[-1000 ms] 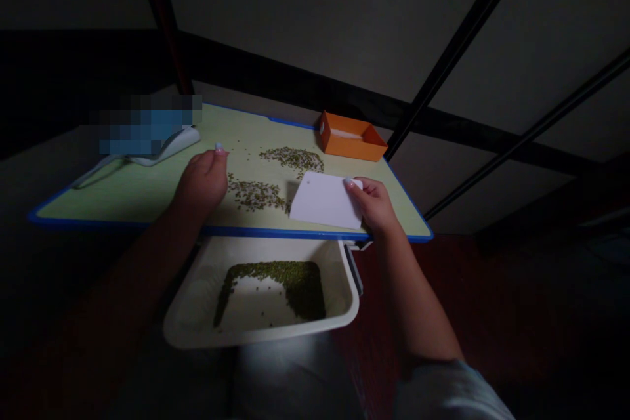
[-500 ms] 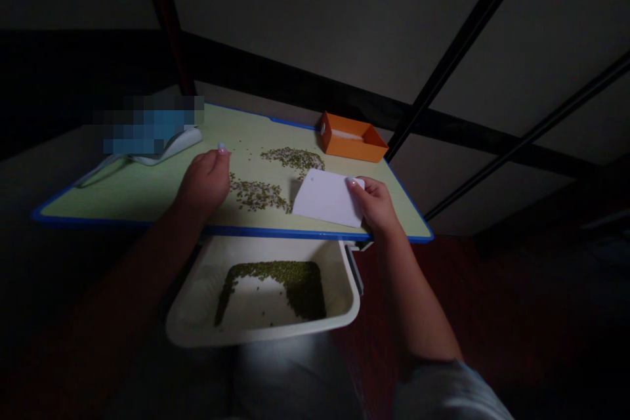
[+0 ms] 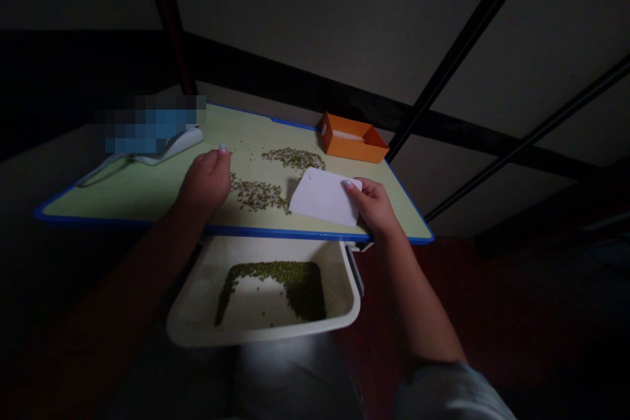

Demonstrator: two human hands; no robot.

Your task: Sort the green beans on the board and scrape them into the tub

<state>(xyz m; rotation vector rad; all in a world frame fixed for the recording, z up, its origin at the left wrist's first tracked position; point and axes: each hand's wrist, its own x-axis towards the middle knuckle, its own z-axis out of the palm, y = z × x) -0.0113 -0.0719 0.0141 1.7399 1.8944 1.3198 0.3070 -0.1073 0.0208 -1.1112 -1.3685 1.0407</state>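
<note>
My right hand grips a white flat scraper by its right end, thumb on top. The scraper is tilted above the table's front right part, its left edge close to the nearer pile. My left hand is closed with the thumb uppermost, left of the piles; whatever it may hold is hidden. Between the hands lies a nearer pile of small green beans mixed with pale bits. A farther mixed pile is spread behind it. Below the table edge, a cream plastic basin holds many green beans.
The pale green table has a blue rim. An orange open box with something pale inside stands at its back right. At the back left, a white curved object with a cable sits beside a blurred-out patch. Dark-framed panels rise behind.
The scraper and my right hand have shifted slightly left, towards the nearer pile. My left hand has hardly moved.
</note>
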